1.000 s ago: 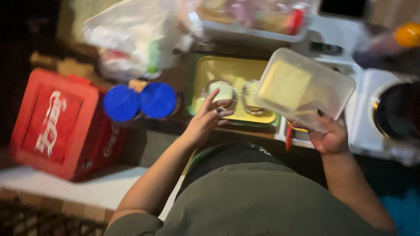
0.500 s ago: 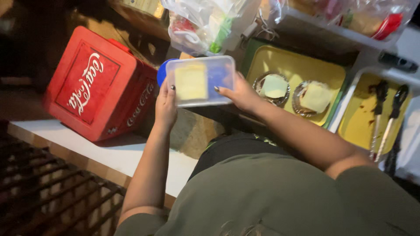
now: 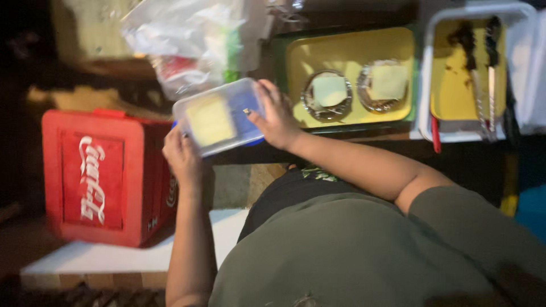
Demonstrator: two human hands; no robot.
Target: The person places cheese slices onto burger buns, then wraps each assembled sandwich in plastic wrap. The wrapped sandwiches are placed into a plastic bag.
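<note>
Both hands hold a clear plastic container (image 3: 219, 116) with yellow cheese slices inside. My left hand (image 3: 181, 156) grips its left end, and my right hand (image 3: 277, 118) presses on its right side and lid. The container hovers over something blue, between a red cooler box (image 3: 105, 176) and a yellow tray (image 3: 347, 51). On that tray lie two round foil dishes (image 3: 327, 95) (image 3: 387, 85), each topped with a pale cheese slice.
A second yellow tray in a white tub (image 3: 455, 74) at the right holds metal tongs (image 3: 483, 85). Plastic bags (image 3: 187, 45) are piled behind the container. The cooler stands on a white ledge (image 3: 131, 253).
The container passed from my right hand alone at the right to both hands at the left, near the red cooler. My left hand left the tray and took hold of it.
</note>
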